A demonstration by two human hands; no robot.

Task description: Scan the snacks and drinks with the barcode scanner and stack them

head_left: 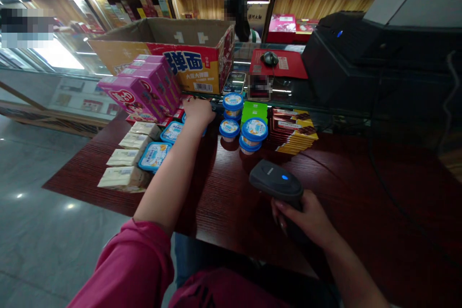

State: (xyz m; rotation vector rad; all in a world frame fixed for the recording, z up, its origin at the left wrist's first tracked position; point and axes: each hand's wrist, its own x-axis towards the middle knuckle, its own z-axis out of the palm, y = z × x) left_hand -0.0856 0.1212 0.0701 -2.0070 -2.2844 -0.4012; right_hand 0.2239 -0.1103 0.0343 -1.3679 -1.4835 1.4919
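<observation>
My right hand (306,219) is closed round a dark grey barcode scanner (276,180) with a blue light, held over the dark wooden counter (234,211). My left hand (198,110) reaches forward and rests closed on a blue-rimmed tub that it mostly hides, beside several blue-lidded cups (254,130). Pink boxes (144,89) are stacked just left of that hand. Blue flat tubs (155,155) and cream packets (124,177) lie along the counter's left side.
A large open cardboard box (173,53) stands behind the goods. A green packet (254,110) and brown chocolate bars (292,132) lie to the right. A black register (361,57), a phone (234,82) and a mouse (269,58) on a red mat sit further back. A person stands beyond.
</observation>
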